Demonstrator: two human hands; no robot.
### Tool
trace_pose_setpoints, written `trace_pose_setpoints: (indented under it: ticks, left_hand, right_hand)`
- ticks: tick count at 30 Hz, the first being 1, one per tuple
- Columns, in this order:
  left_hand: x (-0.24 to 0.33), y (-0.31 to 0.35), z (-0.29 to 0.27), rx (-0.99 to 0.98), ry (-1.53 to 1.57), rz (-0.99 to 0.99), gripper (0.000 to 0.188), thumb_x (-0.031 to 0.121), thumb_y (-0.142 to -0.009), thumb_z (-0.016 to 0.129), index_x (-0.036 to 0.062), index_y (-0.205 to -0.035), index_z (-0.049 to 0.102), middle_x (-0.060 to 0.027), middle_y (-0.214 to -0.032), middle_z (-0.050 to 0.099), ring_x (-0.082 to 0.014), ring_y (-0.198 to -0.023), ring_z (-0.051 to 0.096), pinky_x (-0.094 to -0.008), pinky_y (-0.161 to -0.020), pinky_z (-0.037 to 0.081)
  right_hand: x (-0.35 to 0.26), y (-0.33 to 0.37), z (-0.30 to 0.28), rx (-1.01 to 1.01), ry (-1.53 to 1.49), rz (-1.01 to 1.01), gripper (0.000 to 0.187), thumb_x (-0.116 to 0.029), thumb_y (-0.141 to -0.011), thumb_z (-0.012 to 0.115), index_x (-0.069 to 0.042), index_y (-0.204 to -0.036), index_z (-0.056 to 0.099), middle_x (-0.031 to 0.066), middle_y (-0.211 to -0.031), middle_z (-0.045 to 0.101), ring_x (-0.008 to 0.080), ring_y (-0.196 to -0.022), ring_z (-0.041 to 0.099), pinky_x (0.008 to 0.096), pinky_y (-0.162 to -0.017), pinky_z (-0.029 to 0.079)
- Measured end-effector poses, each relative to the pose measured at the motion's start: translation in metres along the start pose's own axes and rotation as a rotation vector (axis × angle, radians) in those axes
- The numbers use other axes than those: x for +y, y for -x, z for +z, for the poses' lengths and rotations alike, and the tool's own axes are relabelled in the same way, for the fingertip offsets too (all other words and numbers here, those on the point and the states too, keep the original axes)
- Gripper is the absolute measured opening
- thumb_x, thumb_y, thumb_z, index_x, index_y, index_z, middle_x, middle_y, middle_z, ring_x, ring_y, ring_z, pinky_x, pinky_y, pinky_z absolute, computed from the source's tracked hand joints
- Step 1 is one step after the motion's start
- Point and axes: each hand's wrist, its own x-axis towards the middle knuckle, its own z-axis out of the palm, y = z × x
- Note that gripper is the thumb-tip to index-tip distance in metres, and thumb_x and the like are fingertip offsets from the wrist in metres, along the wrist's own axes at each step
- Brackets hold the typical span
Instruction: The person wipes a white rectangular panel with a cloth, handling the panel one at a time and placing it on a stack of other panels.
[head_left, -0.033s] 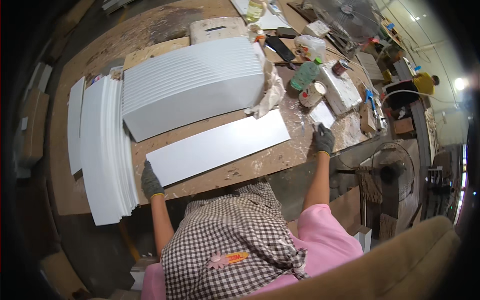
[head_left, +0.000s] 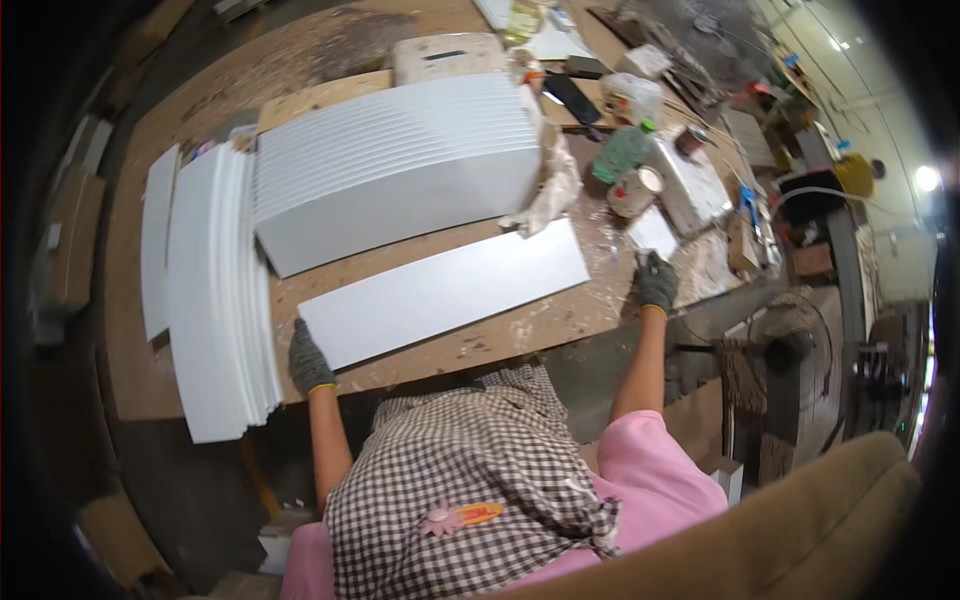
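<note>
A long white panel (head_left: 445, 290) lies flat on the worn wooden workbench (head_left: 560, 325) in front of me. My left hand (head_left: 308, 360), in a grey glove, grips the panel's near left corner. My right hand (head_left: 657, 282), also gloved, is curled at the bench's right edge, just past the panel's right end and beside a small white square piece (head_left: 652, 232). Whether it holds something small is unclear. I wear a checked apron over pink.
A tall stack of white panels (head_left: 395, 165) stands behind the flat one. More white panels (head_left: 215, 300) lie fanned at the left. A tin can (head_left: 636, 190), a green bottle (head_left: 622, 152), a rag (head_left: 548, 195) and clutter crowd the right. A fan (head_left: 790, 360) stands below the bench.
</note>
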Motion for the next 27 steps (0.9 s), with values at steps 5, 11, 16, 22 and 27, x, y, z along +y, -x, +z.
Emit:
trace_pose_setpoints:
  ticks: [5, 11, 16, 22, 27]
  left_hand:
    - [0.038, 0.022, -0.008, 0.000, 0.517, -0.329, 0.060, 0.045, -0.101, 0.027, -0.0014, -0.121, 0.059, -0.0140, -0.113, 0.065, -0.0229, -0.103, 0.062, -0.0356, -0.095, 0.046]
    - [0.035, 0.029, 0.011, -0.024, 0.825, -0.143, 0.062, 0.047, -0.100, 0.030, -0.0041, -0.124, 0.056, -0.0125, -0.119, 0.062, -0.0209, -0.109, 0.058, -0.0344, -0.101, 0.041]
    - [-0.005, 0.030, 0.033, 0.252, 0.487, -0.102, 0.058, 0.044, -0.101, 0.025, 0.0030, -0.100, 0.065, -0.0172, -0.094, 0.069, -0.0347, -0.084, 0.065, -0.0427, -0.079, 0.048]
    - [0.039, 0.039, 0.003, 0.163, 0.147, -0.050, 0.048, 0.037, -0.100, 0.028, 0.0023, -0.102, 0.061, -0.0225, -0.092, 0.065, -0.0417, -0.083, 0.061, -0.0488, -0.076, 0.046]
    - [0.024, 0.039, 0.008, 0.101, -0.011, 0.049, 0.036, 0.020, -0.094, 0.041, 0.0025, -0.124, 0.047, -0.0258, -0.089, 0.062, -0.0441, -0.079, 0.060, -0.0522, -0.071, 0.047]
  right_hand:
    - [-0.110, 0.026, -0.028, -0.279, -1.287, -0.118, 0.045, -0.011, -0.088, 0.065, -0.002, -0.130, 0.054, 0.0101, -0.127, 0.059, 0.0179, -0.112, 0.057, 0.0298, -0.094, 0.045]
    - [-0.354, 0.140, -0.075, -0.678, -0.947, -0.882, 0.036, -0.012, -0.081, 0.070, -0.012, -0.117, 0.065, 0.0106, -0.115, 0.063, 0.0209, -0.100, 0.062, 0.0317, -0.082, 0.050]
    - [-0.483, 0.206, -0.062, -0.460, -0.631, -1.506, 0.025, -0.020, -0.079, 0.065, -0.021, -0.103, 0.069, 0.0130, -0.107, 0.062, 0.0319, -0.096, 0.060, 0.0411, -0.085, 0.049]
    - [-0.525, 0.218, -0.059, -0.472, -0.128, -1.697, 0.030, -0.022, -0.078, 0.063, -0.026, -0.107, 0.069, 0.0130, -0.112, 0.061, 0.0320, -0.097, 0.058, 0.0419, -0.086, 0.047]
    - [-0.540, 0.227, -0.069, -0.422, 0.060, -1.691, 0.031, -0.024, -0.076, 0.063, -0.025, -0.107, 0.069, 0.0122, -0.109, 0.061, 0.0325, -0.097, 0.057, 0.0427, -0.084, 0.046]
